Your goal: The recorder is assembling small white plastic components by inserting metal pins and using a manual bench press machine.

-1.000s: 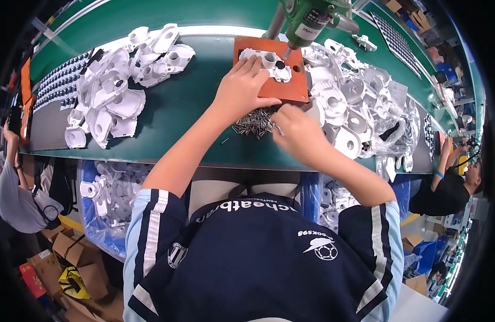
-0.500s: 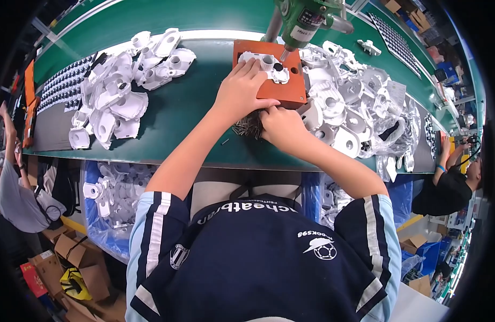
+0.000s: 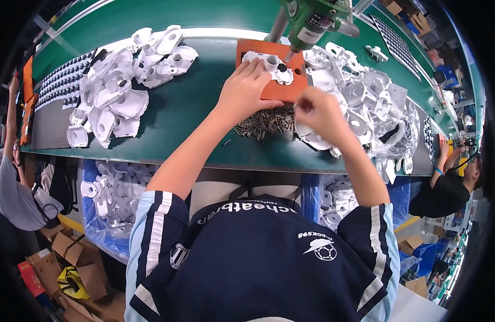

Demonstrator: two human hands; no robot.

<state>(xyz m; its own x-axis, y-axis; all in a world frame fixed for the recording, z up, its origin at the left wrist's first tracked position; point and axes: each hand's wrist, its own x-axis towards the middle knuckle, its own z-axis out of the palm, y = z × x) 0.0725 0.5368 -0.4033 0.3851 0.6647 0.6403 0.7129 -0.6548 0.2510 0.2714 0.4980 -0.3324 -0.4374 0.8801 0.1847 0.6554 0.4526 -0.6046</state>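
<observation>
My left hand (image 3: 241, 91) presses a white plastic part (image 3: 284, 79) onto an orange block (image 3: 294, 90); its fingers lie over the part's left side, and the thumb stretches along the block's front edge. The part has a round tube and a dark round spot. Just right of the block, my right hand (image 3: 323, 111) is raised with its fingers pinched together, slightly blurred; whatever they hold is too small to make out. A heap of metal screws (image 3: 264, 124) lies in front of the block, between my hands. Above the block's far side hangs a green drill-like machine head (image 3: 310, 27), pointing down.
White plastic parts are piled on the left (image 3: 116, 88) and the right (image 3: 360, 88), the right pile partly under clear plastic. Rows of small dark pieces (image 3: 65, 83) stand at far left. Blue-lined bins (image 3: 92, 236) flank my lap. Other people work at both sides.
My right hand has left the screw heap, moving up and to the right with fingers pinched, which uncovers the screws. The left hand stays on the white part.
</observation>
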